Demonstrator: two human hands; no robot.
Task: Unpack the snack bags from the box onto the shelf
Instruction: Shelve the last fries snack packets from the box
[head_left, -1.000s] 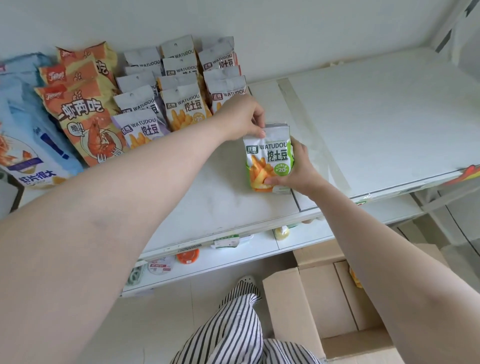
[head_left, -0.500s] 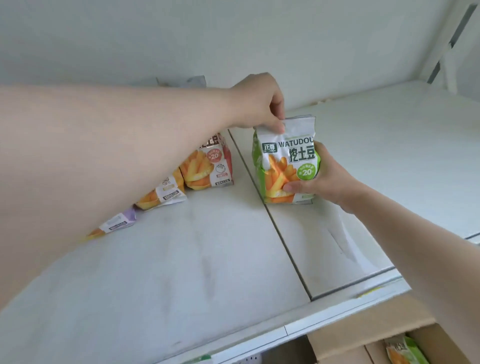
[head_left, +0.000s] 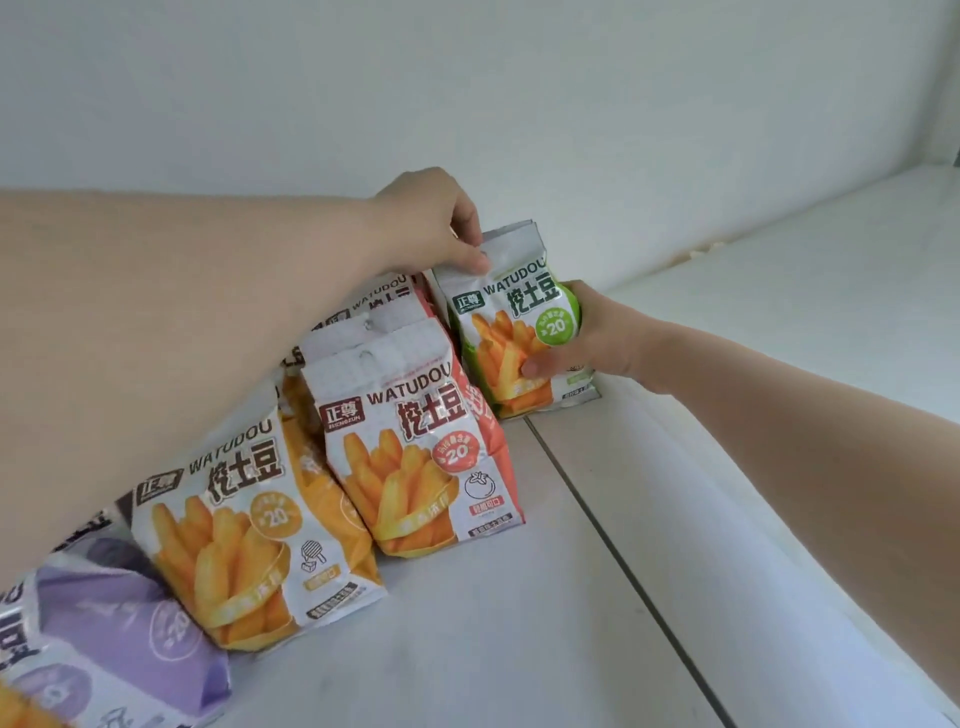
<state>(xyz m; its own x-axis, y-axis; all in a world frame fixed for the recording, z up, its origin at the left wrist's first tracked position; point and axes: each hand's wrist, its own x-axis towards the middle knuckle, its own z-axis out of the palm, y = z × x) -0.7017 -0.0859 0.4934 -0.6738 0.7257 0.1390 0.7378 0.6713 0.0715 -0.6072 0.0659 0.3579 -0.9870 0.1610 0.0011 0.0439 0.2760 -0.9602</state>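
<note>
Snack bag with green sides and a printed picture of fries (head_left: 511, 332) stood upright on the white shelf (head_left: 545, 623), at the back of the row, just beside a red-sided bag of the same brand (head_left: 415, 447). Left hand (head_left: 431, 228) pinched the bag's sealed top edge; right hand (head_left: 582, 338) wrapped the bag's right side, thumb pressed on the front. Step in hand was judged to be placement and alignment. Next move called for releasing both hands without tipping the bag, then reaching to the box, which was out of view.
</note>
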